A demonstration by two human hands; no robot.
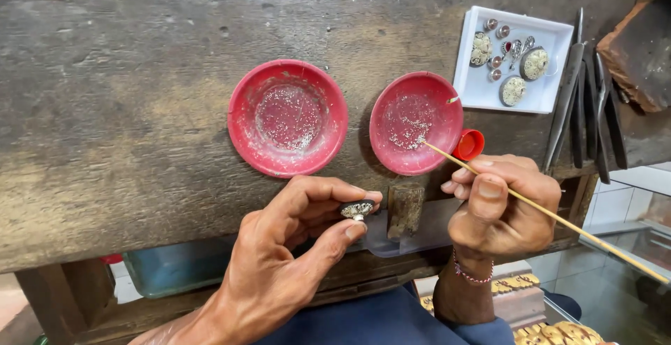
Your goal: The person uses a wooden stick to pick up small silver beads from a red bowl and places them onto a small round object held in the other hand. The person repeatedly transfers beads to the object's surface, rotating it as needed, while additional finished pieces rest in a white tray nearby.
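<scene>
My left hand (293,247) pinches a small oval jewelled ornament (357,209) between thumb and fingers, just below the bench edge. My right hand (500,209) holds a thin wooden stick (559,220) like a pen. The stick's tip reaches into the right red bowl (415,123), touching the tiny sparkling stones in it. The left red bowl (288,118) also holds a scatter of tiny stones. Both bowls rest on the worn wooden bench (119,107).
A white square tray (482,86) at upper right carries several round jewelled pieces and small metal parts. Several dark metal hand tools (583,104) lie beside it. A small red cap (470,144) sits by the right bowl. A wooden peg (405,209) juts from the bench's front edge.
</scene>
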